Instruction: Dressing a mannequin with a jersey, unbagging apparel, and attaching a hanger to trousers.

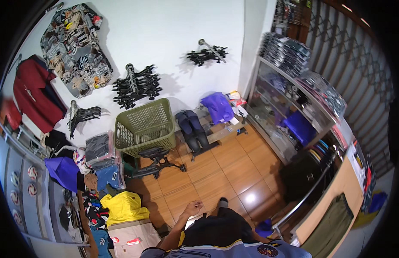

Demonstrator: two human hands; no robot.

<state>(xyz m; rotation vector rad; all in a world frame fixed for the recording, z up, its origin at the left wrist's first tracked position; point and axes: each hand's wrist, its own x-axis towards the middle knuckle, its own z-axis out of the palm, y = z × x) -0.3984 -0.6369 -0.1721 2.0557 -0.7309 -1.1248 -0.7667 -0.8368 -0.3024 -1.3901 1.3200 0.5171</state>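
My left hand (pixel 193 208) hangs beside my dark trousers, its fingers loosely curled and nothing seen in it. My right hand is out of view; only part of that forearm shows by my side. A yellow folded garment (pixel 125 208) lies to the left of my left hand, on a pile of clothes. Below it are beige folded garments (pixel 141 237) with red and white tags. Before me on the tiled floor (pixel 215 174) stands a black office chair (pixel 157 164), next to an olive green plastic basket (pixel 144 129).
Stacks of packaged clothes (pixel 101 145) line the left. A glass display case (pixel 283 106) stands at the right, near a metal clothes rail (pixel 307 193) with dark garments. Black hangers (pixel 138 85) hang on the white wall. Mannequin legs (pixel 193 129) and a purple bag (pixel 217 107) are by the wall.
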